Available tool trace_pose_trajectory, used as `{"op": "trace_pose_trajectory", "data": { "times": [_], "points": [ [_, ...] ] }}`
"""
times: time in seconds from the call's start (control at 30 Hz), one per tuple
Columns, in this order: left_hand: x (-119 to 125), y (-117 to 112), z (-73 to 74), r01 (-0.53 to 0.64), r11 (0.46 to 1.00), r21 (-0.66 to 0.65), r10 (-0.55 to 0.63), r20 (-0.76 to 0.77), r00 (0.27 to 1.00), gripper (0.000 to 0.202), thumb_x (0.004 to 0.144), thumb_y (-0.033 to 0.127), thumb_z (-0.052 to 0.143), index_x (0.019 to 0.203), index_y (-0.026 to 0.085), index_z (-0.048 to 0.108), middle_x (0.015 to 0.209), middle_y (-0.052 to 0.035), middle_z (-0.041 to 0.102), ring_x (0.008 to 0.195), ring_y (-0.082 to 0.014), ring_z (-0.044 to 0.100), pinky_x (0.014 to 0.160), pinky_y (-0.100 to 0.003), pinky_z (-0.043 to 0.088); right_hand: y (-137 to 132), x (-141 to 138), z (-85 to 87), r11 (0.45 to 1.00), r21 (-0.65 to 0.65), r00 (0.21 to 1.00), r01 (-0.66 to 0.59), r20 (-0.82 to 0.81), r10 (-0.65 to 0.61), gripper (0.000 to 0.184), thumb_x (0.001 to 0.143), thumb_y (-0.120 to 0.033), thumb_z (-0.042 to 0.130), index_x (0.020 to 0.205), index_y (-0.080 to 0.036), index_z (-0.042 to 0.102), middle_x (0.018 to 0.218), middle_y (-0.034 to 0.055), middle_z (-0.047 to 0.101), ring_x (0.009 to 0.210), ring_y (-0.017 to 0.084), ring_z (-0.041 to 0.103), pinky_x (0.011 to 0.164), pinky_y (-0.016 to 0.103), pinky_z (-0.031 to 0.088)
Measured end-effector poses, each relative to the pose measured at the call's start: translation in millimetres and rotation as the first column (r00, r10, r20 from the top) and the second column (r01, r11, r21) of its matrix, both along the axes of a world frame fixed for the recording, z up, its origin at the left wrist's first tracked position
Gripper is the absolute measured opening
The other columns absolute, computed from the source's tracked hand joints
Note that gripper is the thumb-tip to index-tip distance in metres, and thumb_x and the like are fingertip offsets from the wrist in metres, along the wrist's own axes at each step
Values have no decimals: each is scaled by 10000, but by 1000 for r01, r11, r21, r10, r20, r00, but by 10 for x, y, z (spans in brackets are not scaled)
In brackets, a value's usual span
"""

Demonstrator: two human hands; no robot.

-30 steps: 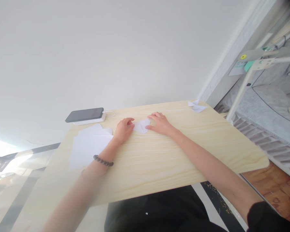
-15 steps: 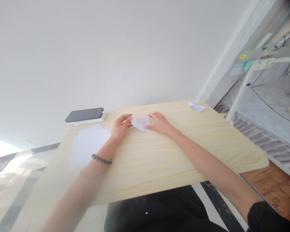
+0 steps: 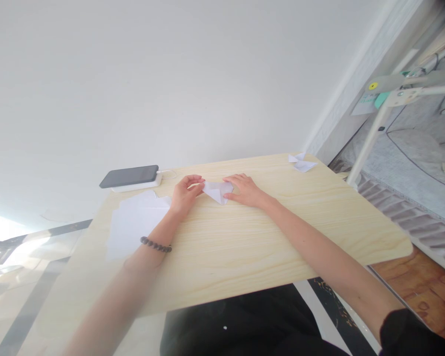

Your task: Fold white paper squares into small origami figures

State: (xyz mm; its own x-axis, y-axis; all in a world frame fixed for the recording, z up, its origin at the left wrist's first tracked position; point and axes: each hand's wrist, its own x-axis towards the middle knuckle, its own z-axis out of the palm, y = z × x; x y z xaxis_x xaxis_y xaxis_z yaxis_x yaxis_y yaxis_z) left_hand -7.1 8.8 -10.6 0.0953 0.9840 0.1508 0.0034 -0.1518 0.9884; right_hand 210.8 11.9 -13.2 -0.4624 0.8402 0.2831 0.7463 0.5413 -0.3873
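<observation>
A small piece of folded white paper (image 3: 218, 192) is between my two hands, just above or on the wooden table (image 3: 237, 247); I cannot tell which. My left hand (image 3: 187, 194) pinches its left corner between thumb and fingers. On the opposite side, my right hand (image 3: 245, 190) grips the paper's right edge, the thumb at the lower side and the fingers along the top. A triangular flap shows on the paper's face, with its point toward me. Dark beads circle my left wrist.
Loose white sheets (image 3: 133, 225) lie left of my left forearm. Behind them a dark phone (image 3: 129, 176) rests on a white block with a cable. A folded paper piece (image 3: 303, 163) sits at the back right corner. A white metal frame (image 3: 374, 128) stands beyond the table.
The folded paper has shifted slightly right and its flap shows more clearly. My right fingers have moved a little left across its top edge. My left hand stays nearly in place.
</observation>
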Motion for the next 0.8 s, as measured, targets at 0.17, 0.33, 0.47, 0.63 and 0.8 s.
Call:
{"op": "trace_pose_trajectory", "data": {
  "times": [0.17,0.33,0.47,0.63,0.8],
  "points": [
    [16,-18,17,12,1000,-24,-10,71,997,299,687,254,617,954,154,527,1003,-67,590,885,-146,579,827,-346,471,3,16,-3,1000,4,1000,-10,-5,10,550,732,-492,513,1212,-234,436,1115,69,465,1052,219,418,909,388,324],
    [15,-8,5,5,1000,-30,-2,89,996,308,681,242,619,960,152,528,1013,-74,596,911,-155,575,832,-353,470,11,23,-11,1000,-4,999,-23,-25,23,526,729,-484,519,1193,-247,447,1089,63,441,1065,216,413,917,386,324],
    [20,-15,22,0,1000,-27,2,83,997,320,670,250,625,957,149,527,1010,-78,601,908,-158,577,829,-359,471,13,25,-15,1000,1,999,-30,-42,30,526,724,-477,530,1191,-249,447,1083,62,441,1064,215,417,919,390,329],
    [24,-41,61,-9,1000,-13,9,41,999,355,646,275,647,954,150,521,1010,-71,594,856,-147,586,819,-364,474,8,25,-8,999,-3,997,-45,-65,45,528,717,-460,548,1192,-252,446,1071,61,440,1058,214,423,915,389,341],
    [24,-41,71,1,1000,18,-2,41,999,310,645,300,655,881,146,527,969,-47,584,829,-136,581,817,-363,477,12,26,-11,998,-2,995,-58,-81,58,521,720,-444,553,1188,-237,451,1067,65,438,1049,206,428,913,375,350]
  ]
}}
